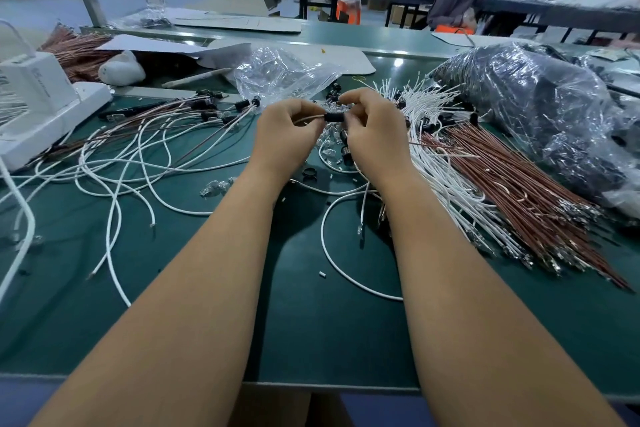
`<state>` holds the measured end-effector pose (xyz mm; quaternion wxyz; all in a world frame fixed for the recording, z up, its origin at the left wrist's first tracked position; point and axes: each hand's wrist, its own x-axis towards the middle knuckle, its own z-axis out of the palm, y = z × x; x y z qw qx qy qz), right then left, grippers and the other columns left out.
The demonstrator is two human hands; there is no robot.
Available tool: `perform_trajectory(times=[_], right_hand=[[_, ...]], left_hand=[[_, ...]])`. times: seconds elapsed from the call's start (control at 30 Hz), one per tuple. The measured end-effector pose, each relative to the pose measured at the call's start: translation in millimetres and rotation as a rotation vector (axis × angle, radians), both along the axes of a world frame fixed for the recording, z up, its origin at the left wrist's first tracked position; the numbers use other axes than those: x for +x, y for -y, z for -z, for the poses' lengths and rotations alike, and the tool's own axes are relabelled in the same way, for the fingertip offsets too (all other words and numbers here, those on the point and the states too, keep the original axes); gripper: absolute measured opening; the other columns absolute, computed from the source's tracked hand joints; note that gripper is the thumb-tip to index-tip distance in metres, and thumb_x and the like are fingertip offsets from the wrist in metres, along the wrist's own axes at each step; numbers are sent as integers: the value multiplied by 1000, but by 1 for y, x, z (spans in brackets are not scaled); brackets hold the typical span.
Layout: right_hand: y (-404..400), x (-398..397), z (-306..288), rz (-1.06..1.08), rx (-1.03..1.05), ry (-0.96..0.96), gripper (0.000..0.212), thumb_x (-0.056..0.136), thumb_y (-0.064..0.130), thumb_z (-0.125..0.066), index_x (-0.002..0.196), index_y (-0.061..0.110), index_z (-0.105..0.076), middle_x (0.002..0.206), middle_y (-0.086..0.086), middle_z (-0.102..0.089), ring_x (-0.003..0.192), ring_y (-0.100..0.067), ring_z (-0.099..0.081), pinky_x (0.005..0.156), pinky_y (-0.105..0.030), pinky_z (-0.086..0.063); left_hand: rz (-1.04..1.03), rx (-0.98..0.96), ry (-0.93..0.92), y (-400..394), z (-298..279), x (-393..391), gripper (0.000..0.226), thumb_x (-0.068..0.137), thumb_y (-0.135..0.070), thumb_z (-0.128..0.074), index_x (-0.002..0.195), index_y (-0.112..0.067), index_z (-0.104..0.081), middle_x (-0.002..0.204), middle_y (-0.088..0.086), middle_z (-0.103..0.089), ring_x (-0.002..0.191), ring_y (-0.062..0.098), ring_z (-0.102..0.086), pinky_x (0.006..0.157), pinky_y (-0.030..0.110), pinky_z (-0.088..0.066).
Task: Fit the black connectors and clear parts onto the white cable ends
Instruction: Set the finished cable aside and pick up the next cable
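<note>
Above the green table (311, 322), my left hand (287, 135) pinches a white cable (308, 119) close to its end. My right hand (374, 128) grips a black connector (334, 116) at that cable end, right between the two hands. Small clear parts (329, 140) and loose black connectors (346, 151) lie on the table just under my hands. A bundle of white cables (440, 163) fans out to the right. Loose white cables (138, 163), some with black connectors on them (242, 104), are spread out to the left.
A red-brown wire bundle (519, 191) lies right of the white cables, beside a large plastic bag of black parts (540, 107). A crumpled clear bag (277, 76) sits behind my hands. A white device (38, 100) stands far left. People work at a far table.
</note>
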<state>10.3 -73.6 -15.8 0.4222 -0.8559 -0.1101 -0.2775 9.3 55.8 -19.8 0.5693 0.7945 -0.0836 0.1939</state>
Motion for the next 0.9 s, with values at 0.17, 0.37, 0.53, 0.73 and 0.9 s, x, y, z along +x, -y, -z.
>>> perform_trajectory(times=[0.17, 0.37, 0.53, 0.73, 0.9], right_hand=[[-5, -5, -2, -38, -145, -10, 19, 90, 9, -57, 106, 10, -68, 87, 0, -66, 79, -17, -57, 73, -28, -47], [7, 1, -1, 228, -348, 11, 15, 97, 18, -53, 105, 9, -62, 95, -5, -66, 80, -18, -50, 71, -28, -33], [6, 0, -1, 212, -344, -18, 15, 97, 18, -53, 104, 8, -61, 96, -6, -65, 80, -19, -50, 70, -28, -33], [-8, -6, -5, 22, -321, 7, 15, 95, 17, -55, 106, 9, -60, 101, -8, -66, 92, -26, -58, 79, -37, -44], [-2, -3, -2, 107, -346, 13, 12, 95, 18, -55, 104, 11, -60, 96, -5, -68, 88, -24, -59, 76, -32, -36]], left_hand=[[-74, 158, 72, -3, 2, 3, 15, 89, -8, -62, 101, -5, -70, 94, 8, -71, 91, 19, -67, 87, 32, -53], [-470, 510, -41, -19, 8, 11, 20, 94, -15, -51, 108, -10, -63, 109, 12, -64, 102, 29, -51, 83, 36, -37], [-605, 566, -47, -26, 7, 7, 33, 82, -10, -50, 113, -17, -59, 121, 7, -57, 117, 31, -42, 90, 39, -31], [-160, 457, 290, -9, 3, 4, 37, 84, -8, -63, 120, -15, -60, 92, 0, -65, 103, 25, -54, 86, 31, -35], [-291, 394, 194, -23, 3, 7, 26, 84, -2, -61, 106, -13, -68, 81, 1, -63, 88, 28, -62, 79, 36, -48]])
